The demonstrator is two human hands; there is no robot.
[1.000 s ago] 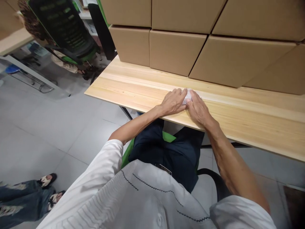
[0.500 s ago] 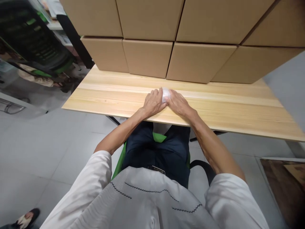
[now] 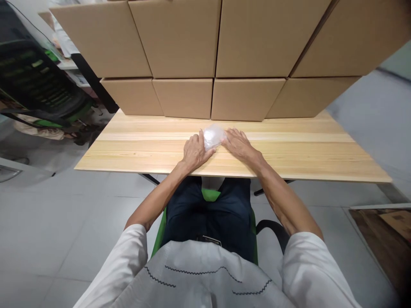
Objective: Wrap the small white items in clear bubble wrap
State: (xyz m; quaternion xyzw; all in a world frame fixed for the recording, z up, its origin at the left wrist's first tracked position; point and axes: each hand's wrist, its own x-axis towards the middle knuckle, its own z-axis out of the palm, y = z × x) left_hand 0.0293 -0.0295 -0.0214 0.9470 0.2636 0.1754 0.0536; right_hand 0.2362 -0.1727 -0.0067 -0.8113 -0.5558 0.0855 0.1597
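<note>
Between left hand and right hand, clear plastic in grip, long axis unclear.

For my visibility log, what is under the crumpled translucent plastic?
Wooden tabletop shows around the translucent plastic. Directly beneath, nothing can be made out; the left hand covers its edge.

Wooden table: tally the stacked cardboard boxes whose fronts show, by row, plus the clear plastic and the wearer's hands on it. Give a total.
Upper-row cardboard boxes: 4
Lower-row cardboard boxes: 4
Clear plastic: 1
Left hand and right hand: 2
Total: 11
</note>
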